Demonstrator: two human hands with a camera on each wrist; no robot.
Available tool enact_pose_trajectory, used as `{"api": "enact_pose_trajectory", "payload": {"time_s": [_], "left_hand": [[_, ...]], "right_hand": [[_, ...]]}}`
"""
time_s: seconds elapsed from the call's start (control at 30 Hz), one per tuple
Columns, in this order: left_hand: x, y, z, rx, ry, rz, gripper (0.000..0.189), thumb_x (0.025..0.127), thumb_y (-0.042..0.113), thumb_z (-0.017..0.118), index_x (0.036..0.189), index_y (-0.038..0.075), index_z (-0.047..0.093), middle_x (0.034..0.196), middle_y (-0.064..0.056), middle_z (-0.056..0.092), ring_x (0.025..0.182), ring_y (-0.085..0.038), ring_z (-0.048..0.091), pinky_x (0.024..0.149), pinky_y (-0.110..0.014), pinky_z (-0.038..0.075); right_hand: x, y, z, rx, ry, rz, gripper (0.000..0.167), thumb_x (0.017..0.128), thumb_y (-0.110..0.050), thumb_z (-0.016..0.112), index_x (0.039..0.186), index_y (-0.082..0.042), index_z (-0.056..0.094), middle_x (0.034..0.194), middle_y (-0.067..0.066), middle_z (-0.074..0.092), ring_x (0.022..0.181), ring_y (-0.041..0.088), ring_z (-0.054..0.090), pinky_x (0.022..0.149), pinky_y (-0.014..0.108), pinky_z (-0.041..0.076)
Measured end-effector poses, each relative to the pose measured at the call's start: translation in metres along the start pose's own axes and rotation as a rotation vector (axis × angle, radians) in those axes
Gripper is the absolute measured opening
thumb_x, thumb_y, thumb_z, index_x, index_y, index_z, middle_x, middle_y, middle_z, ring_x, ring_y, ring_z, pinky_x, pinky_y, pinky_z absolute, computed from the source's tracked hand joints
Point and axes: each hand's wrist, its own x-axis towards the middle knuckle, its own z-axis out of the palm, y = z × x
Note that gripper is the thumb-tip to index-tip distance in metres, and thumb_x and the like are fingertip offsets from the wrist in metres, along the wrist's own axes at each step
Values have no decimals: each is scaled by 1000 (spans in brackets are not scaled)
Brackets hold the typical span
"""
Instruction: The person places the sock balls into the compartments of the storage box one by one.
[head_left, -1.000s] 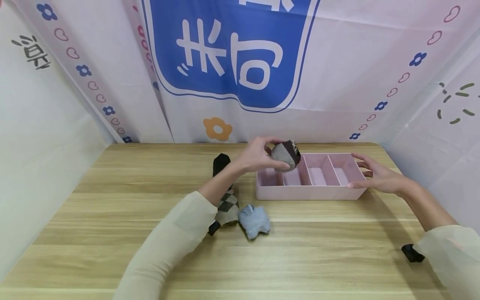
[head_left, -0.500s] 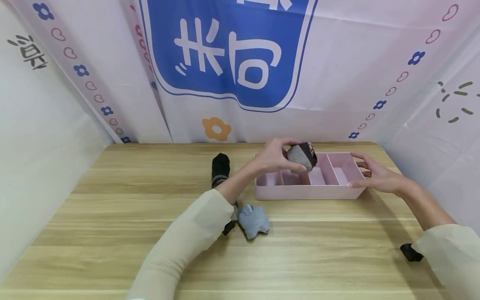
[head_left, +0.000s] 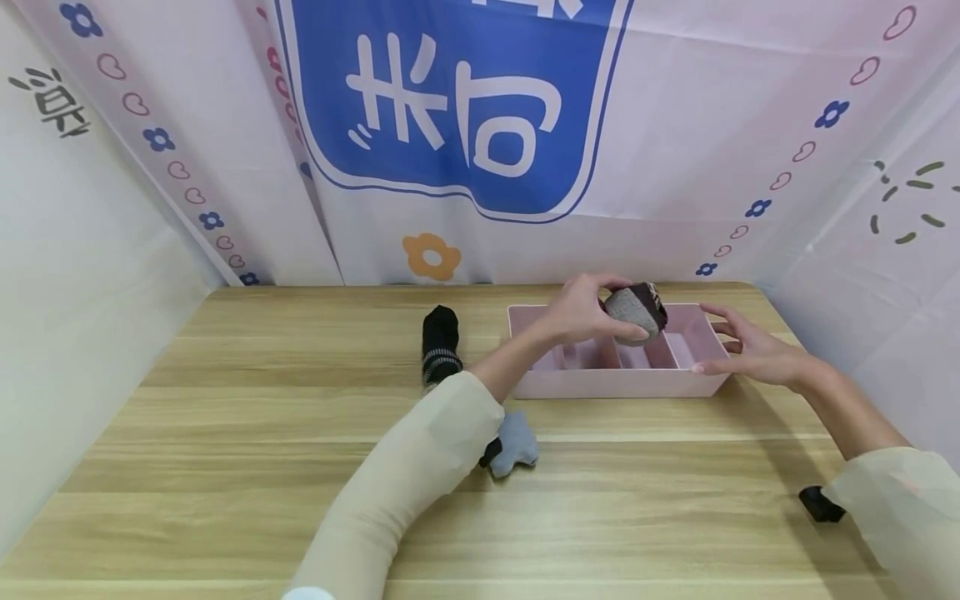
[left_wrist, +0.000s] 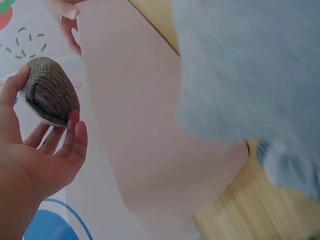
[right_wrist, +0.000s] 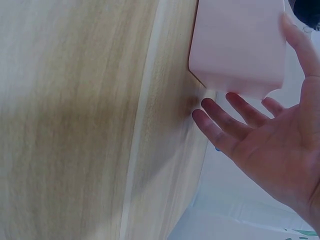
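Observation:
My left hand (head_left: 588, 310) pinches a rolled sock (head_left: 633, 312), grey with a dark brown cuff, between thumb and fingers. It holds the sock over the right half of a pink divided box (head_left: 611, 383). In the left wrist view the same ribbed grey sock (left_wrist: 49, 91) sits at the fingertips beside the box wall. My right hand (head_left: 765, 354) grips the box's right end, with its thumb at the near rim and its index finger at the far corner. The right wrist view shows the other fingers (right_wrist: 220, 122) spread by the end wall.
Left of the box lies a black sock (head_left: 440, 337) with pale stripes, its lower part hidden behind my left sleeve (head_left: 420, 467). A light blue rolled sock (head_left: 517, 446) rests in front of the box. Printed cloth (head_left: 652, 167) hangs behind the wooden table (head_left: 262, 433).
My left hand has carried the rolled sock rightward over the box. Its sleeve now covers more of the black and light blue socks. My right hand stays at the box's end.

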Motion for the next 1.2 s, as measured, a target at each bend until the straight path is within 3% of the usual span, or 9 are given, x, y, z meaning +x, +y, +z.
{"api": "enact_pose_trajectory", "payload": {"time_s": [0.1,0.17,0.33,0.47,0.7,1.0,1.2], "left_hand": [[6,0,8,-5,16,-12,72,79,25,91,142,4,61,120,-9,67,90,-12,62,72,-17,53],[10,1,14,-3,20,-23,73,79,25,91,142,4,61,120,-9,67,91,-11,61,73,-16,52],[17,7,26,20,21,-59,76,78,26,93,144,7,60,124,-9,66,96,-11,58,74,-15,51],[25,11,37,88,36,-66,78,77,30,94,144,9,61,126,-6,67,98,-10,56,75,-14,47],[35,19,55,163,54,-77,77,77,35,93,143,12,62,127,0,67,99,-6,56,78,-12,43],[40,23,72,232,82,-175,78,76,43,92,145,23,60,131,8,65,103,-4,56,79,-15,42],[43,20,78,276,72,-178,79,76,46,92,146,26,61,131,11,65,101,-2,56,78,-14,42]], "right_hand": [[0,0,-1,9,-7,-6,103,94,-16,74,164,-2,-1,159,41,17,141,63,29,99,33,49],[0,0,-1,7,-10,-5,103,94,-16,74,164,-2,-1,159,41,16,140,64,30,98,31,49],[0,-1,0,-7,-14,3,104,94,-18,73,164,-3,-3,159,43,13,141,66,26,107,62,40],[-1,-2,0,0,-15,2,103,95,-17,72,164,-4,-4,159,44,14,139,67,28,105,64,41],[0,-1,-2,-13,-16,3,104,94,-16,73,164,-3,-3,160,42,12,142,65,24,103,47,46],[1,0,-2,1,-24,3,104,95,-16,73,163,0,-4,160,43,14,141,65,26,89,15,44],[1,-1,-1,11,-26,2,105,95,-16,73,163,0,-5,160,43,14,140,66,27,87,14,44]]}}
